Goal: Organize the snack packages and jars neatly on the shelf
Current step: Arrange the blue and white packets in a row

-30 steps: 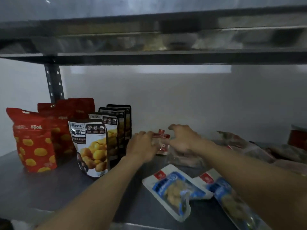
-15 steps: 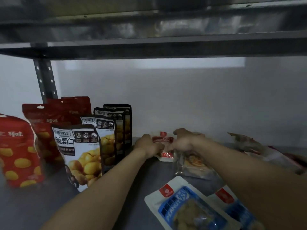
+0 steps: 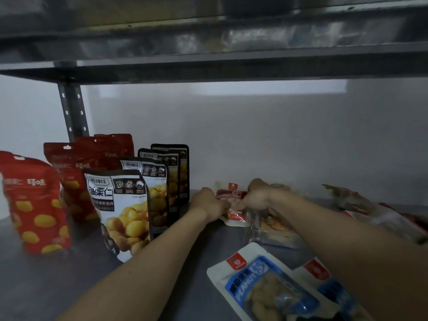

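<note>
A small white and red peanut packet (image 3: 231,196) stands near the back of the grey shelf (image 3: 69,274). My left hand (image 3: 209,203) grips its left edge and my right hand (image 3: 259,198) pinches its right side. Left of my hands, several black and white chestnut pouches (image 3: 120,205) stand in a row. Further left stand red pouches with yellow dots (image 3: 34,205). A blue and white peanut packet (image 3: 266,286) lies flat near the front, with a second one (image 3: 333,288) partly under my right forearm.
A clear packet with orange contents (image 3: 275,228) lies just below my right hand. More loose packets (image 3: 370,212) are piled at the right. An upright shelf post (image 3: 73,107) stands at back left and an upper shelf (image 3: 208,66) hangs low overhead.
Both hands closed in on the small red and white packet and now hold it upright at the back. The camera moved closer and slightly right.
</note>
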